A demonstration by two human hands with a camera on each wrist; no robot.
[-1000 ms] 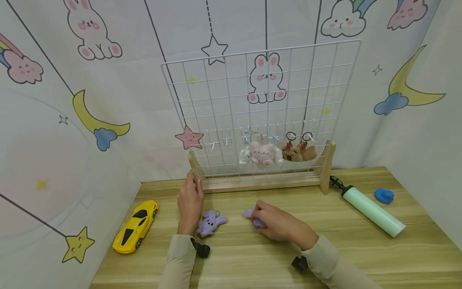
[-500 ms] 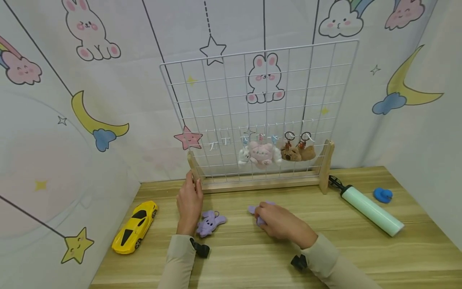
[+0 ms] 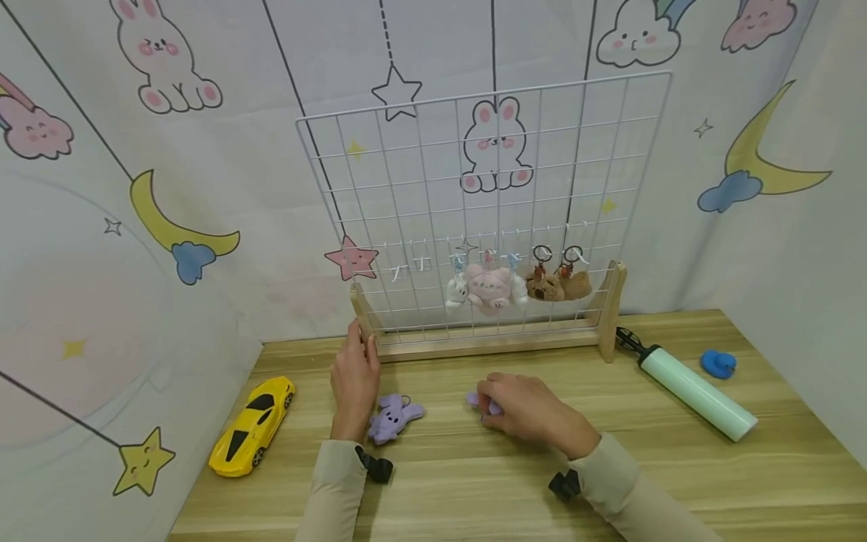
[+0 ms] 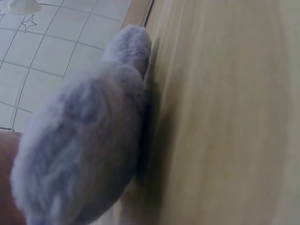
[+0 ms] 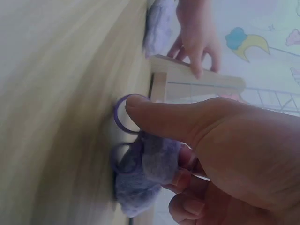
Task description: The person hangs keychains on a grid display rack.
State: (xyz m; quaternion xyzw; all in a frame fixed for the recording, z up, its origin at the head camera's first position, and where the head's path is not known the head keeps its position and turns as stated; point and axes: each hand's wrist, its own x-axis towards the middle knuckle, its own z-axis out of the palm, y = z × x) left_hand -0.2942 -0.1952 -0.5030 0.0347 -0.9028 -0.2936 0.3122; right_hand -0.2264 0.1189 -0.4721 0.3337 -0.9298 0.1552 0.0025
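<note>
My right hand [image 3: 531,406] holds a small purple plush keychain [image 5: 159,161] low over the table, largely covered by the hand in the head view. Seen from the right wrist, the thumb lies at its purple key ring [image 5: 116,115] and the other fingers curl behind the plush. My left hand [image 3: 355,380] grips the left wooden foot [image 3: 362,309] of a white wire grid rack [image 3: 497,226], thumb in front. Just right of the left wrist, a second purple plush keychain [image 3: 391,421] lies face up on the table; it fills much of the left wrist view.
White hooks [image 3: 423,263] stick out at the rack's left. Further right hang white plushes, a pink plush [image 3: 489,287] and brown plushes [image 3: 576,286]. A yellow toy car [image 3: 254,427] stands left; a mint hand pump [image 3: 698,393] and blue duck [image 3: 718,364] lie right.
My right hand has shifted slightly and turned the purple plush keychain, so less of it shows under the fingers. The left hand has stayed on the rack's foot.
</note>
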